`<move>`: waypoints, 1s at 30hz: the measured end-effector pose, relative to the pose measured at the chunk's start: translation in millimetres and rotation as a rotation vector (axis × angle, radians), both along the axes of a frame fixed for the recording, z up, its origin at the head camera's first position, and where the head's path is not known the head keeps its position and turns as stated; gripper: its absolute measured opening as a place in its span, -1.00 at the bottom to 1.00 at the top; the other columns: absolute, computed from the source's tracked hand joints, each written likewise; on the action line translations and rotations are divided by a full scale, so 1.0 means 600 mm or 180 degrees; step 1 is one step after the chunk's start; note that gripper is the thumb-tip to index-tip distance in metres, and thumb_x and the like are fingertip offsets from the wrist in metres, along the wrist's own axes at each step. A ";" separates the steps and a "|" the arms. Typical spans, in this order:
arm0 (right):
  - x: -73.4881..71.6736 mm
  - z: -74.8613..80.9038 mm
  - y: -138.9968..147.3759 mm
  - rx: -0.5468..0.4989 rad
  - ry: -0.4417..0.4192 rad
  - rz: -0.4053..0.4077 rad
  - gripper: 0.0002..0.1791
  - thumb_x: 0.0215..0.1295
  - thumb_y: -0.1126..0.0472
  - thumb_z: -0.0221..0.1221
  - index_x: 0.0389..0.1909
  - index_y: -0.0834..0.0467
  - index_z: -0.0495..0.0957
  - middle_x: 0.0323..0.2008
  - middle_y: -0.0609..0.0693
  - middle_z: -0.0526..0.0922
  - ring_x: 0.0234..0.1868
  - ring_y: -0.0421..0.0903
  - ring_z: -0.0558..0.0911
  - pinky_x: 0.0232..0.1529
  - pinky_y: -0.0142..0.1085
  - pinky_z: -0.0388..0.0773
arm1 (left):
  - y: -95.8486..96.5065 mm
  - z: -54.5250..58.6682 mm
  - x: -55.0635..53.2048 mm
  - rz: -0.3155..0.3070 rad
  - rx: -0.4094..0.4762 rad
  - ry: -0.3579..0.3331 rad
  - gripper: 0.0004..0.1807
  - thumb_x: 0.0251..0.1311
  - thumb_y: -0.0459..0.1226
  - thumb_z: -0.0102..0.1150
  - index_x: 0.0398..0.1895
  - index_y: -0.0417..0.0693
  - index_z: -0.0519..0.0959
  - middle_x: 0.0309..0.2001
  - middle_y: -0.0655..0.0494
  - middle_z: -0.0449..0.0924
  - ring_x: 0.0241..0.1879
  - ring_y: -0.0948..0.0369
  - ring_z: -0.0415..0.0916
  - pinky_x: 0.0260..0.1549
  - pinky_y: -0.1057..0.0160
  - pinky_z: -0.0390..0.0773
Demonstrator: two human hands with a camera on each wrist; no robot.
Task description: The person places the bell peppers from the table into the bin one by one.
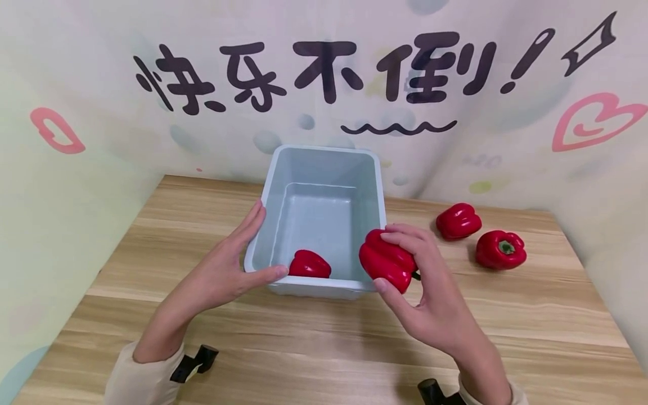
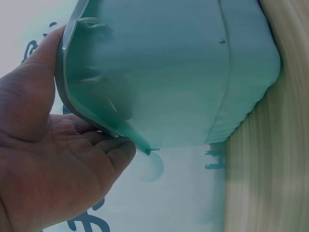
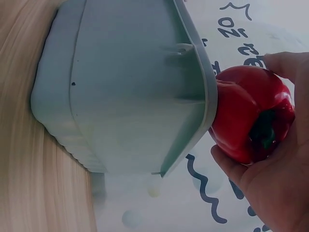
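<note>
A light blue-grey plastic bin (image 1: pixel 324 284) stands on the wooden table. My left hand (image 1: pixel 223 270) holds its near left corner, the thumb on the front rim and the fingers along the left side; in the left wrist view the fingertips (image 2: pixel 123 150) curl below the rim. With my right hand (image 1: pixel 432 298) I grip a red bell pepper (image 1: pixel 386 259) at the bin's near right corner. Its green stem (image 3: pixel 263 129) faces the palm in the right wrist view. Inside the bin, near the front wall, lies another red bell pepper (image 1: pixel 310 264), partly hidden by the rim.
Two more red bell peppers lie right of the bin: one farther back (image 1: pixel 458 221), the other (image 1: pixel 501 250) nearer with its stem showing. A printed cloth (image 1: pixel 324 124) with dark characters hangs behind the wooden table (image 1: pixel 324 349).
</note>
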State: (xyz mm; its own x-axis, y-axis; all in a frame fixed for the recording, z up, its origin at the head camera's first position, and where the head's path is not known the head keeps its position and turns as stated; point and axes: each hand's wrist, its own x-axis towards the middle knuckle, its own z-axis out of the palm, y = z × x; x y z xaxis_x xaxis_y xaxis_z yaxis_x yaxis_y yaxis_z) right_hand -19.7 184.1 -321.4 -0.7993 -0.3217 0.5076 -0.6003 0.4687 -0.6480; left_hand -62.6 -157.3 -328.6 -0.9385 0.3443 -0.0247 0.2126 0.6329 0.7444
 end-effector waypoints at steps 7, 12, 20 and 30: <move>0.003 0.000 -0.005 -0.0044 0.0070 0.0062 -0.21 0.10 0.41 0.45 0.41 0.12 0.46 0.41 0.13 0.48 0.37 -0.08 0.50 0.08 -0.52 0.68 | 0.002 0.000 0.001 0.0009 0.0006 -0.0017 0.23 0.25 0.13 0.46 0.75 0.14 -0.19 0.76 0.27 -0.36 0.75 -0.06 -0.17 0.57 -0.35 0.20; 0.005 -0.001 -0.008 0.0016 0.0065 0.0033 -0.17 0.09 0.38 0.48 0.44 0.10 0.45 0.42 0.09 0.47 0.38 -0.08 0.49 0.07 -0.49 0.70 | 0.002 -0.002 0.000 0.0007 0.0006 -0.0012 0.24 0.25 0.13 0.46 0.75 0.15 -0.19 0.76 0.29 -0.37 0.75 -0.06 -0.16 0.56 -0.34 0.21; 0.006 -0.002 -0.013 0.0057 0.0160 -0.0031 -0.18 0.06 0.36 0.49 0.41 0.11 0.47 0.41 0.11 0.48 0.38 -0.07 0.49 0.06 -0.50 0.69 | 0.003 -0.002 0.001 0.0014 -0.0013 -0.0014 0.23 0.25 0.15 0.45 0.75 0.15 -0.18 0.77 0.26 -0.36 0.75 -0.07 -0.17 0.56 -0.35 0.21; 0.007 -0.006 -0.020 0.0101 0.0173 -0.0089 -0.19 0.08 0.32 0.49 0.41 0.10 0.47 0.41 0.08 0.48 0.38 -0.08 0.48 0.03 -0.40 0.74 | 0.001 -0.002 0.005 0.0021 -0.0046 -0.0037 0.22 0.26 0.16 0.44 0.76 0.14 -0.18 0.76 0.28 -0.37 0.75 -0.07 -0.18 0.57 -0.36 0.18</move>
State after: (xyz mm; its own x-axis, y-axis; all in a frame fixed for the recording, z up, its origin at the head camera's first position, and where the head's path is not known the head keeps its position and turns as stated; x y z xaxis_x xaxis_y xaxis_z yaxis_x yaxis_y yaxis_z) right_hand -15.3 171.9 -324.8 -0.7798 -0.3162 0.5403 -0.6204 0.5056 -0.5995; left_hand -59.7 -156.6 -330.0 -0.9404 0.3377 -0.0405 0.1999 0.6449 0.7376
